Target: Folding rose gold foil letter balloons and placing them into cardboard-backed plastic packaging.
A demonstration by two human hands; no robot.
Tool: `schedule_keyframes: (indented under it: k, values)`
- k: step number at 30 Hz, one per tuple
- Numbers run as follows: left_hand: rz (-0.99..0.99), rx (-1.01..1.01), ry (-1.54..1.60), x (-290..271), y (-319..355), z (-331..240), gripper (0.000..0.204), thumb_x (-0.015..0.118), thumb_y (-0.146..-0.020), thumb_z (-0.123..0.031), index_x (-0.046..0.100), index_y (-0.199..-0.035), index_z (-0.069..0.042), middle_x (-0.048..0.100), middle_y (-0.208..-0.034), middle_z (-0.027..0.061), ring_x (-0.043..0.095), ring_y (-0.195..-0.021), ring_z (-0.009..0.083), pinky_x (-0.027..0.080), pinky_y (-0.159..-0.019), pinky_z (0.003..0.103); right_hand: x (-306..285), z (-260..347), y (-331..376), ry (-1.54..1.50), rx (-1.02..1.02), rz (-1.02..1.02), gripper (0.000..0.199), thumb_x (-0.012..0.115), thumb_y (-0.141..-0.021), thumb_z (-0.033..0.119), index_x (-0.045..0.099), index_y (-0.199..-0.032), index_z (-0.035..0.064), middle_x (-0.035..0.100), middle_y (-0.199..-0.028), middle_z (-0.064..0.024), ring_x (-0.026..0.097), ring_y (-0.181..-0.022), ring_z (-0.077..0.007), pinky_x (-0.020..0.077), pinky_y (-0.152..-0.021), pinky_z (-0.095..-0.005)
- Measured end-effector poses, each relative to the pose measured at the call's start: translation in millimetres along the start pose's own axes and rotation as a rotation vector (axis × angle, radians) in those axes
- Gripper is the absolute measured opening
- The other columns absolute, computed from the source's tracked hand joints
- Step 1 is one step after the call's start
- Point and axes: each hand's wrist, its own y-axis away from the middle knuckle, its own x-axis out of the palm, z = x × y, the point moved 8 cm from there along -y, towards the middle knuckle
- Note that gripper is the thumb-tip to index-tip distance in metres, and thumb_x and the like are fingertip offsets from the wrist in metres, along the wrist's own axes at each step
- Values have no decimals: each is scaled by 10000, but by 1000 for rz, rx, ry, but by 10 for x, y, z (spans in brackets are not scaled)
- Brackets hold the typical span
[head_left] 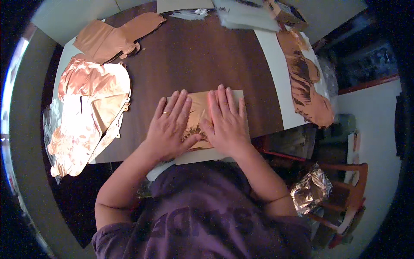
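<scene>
In front of me a folded piece of shiny copper-coloured foil (198, 105), apparently a flat foil balloon, lies on a pale beige board (238, 94) at the table's near edge. My left hand (170, 125), with a ring on one finger, rests flat over its left side. Over the right side lies my right hand (228, 125), palm down and fingers stretched out. Both thumbs point inward, and creased foil shows between them. The parts of foil and board under my palms are hidden.
Glossy copper foil pieces (71, 129) spread along the left of the dark table (202, 56). Another folded foil piece (108, 41) lies far left, and one (312, 103) at the right edge. Clear plastic sleeves (246, 15) sit at the back. Crumpled foil (310, 192) rests by a wooden chair (362, 181).
</scene>
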Motion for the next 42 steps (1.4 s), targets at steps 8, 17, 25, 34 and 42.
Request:
schedule_keyframes:
  k: [8,17,25,34,42]
  values:
    - [186,41,104,-272,57,272,883,624,-803,-514,303,-1450,-7,306,-1515,177,238,-1426,342,154,-1160,507,10,-1,-4,28,20,2,721,468,-929,442,254,-1483,32,201,-1538,-238,190,-1428,-392,108,-1147,-551]
    - [-94,178,54,-3,-105,-337,773,485,-897,-536,396,-1379,62,319,-1492,223,264,-1407,356,187,-1144,507,32,8,1,98,-37,-54,683,417,-955,467,291,-1469,34,257,-1518,-243,227,-1413,-407,143,-1132,-583]
    - [3,55,-30,42,7,-20,883,450,-876,-617,307,-1426,59,281,-1509,238,255,-1411,374,171,-1155,480,31,-25,-3,21,52,23,704,456,-938,423,248,-1483,29,209,-1541,-229,191,-1431,-382,117,-1145,-550]
    - [39,86,221,-162,105,125,967,651,-743,-617,341,-1444,-28,266,-1512,247,233,-1413,407,143,-1151,538,47,-41,-12,20,44,43,700,441,-942,427,237,-1489,40,184,-1552,-218,166,-1441,-369,101,-1153,-544]
    - [-70,288,24,-209,176,-165,704,650,-770,-505,524,-1249,-4,521,-1295,240,493,-1219,408,345,-1056,544,8,-296,-109,-237,31,65,658,417,-973,410,250,-1477,22,239,-1531,-230,227,-1420,-380,168,-1140,-528]
